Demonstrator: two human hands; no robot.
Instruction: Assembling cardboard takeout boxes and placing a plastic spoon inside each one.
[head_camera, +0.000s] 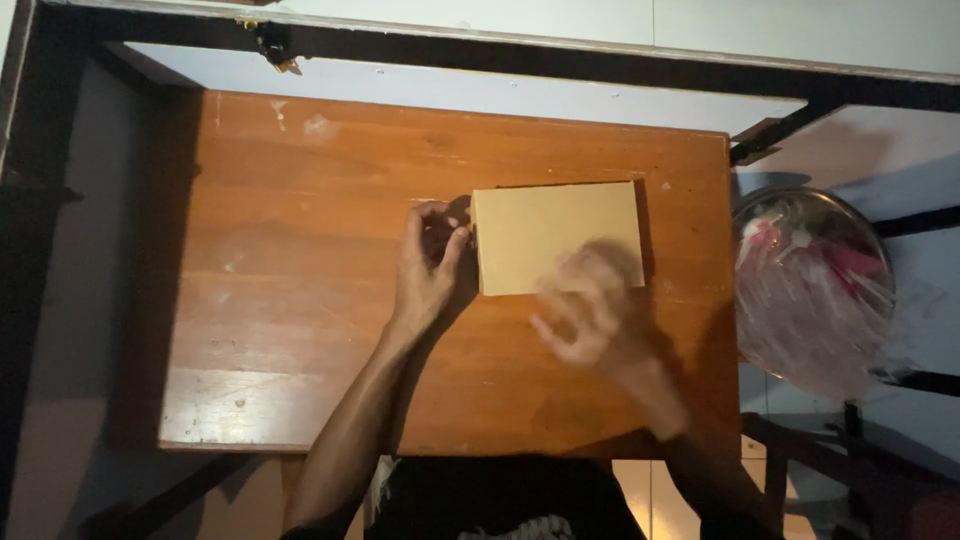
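Flat tan rectangular cardboard box (557, 237) on scuffed brown wooden table (300, 300). Left hand (428, 265) touching box's left edge; right hand (588, 305), blurred, over lower right corner.

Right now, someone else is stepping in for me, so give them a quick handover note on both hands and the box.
Left hand: on the wooden table, fingers curled against the left edge of the tan cardboard box; whether it grips the box cannot be told.
Right hand: blurred in motion over the box's lower right corner, fingers spread, nothing visibly held.
Box: lies flat, closed, toward the table's far right.
A round bin lined with a plastic bag stands to the right of the table.
Done: box is set on the table. Left: box not opened.
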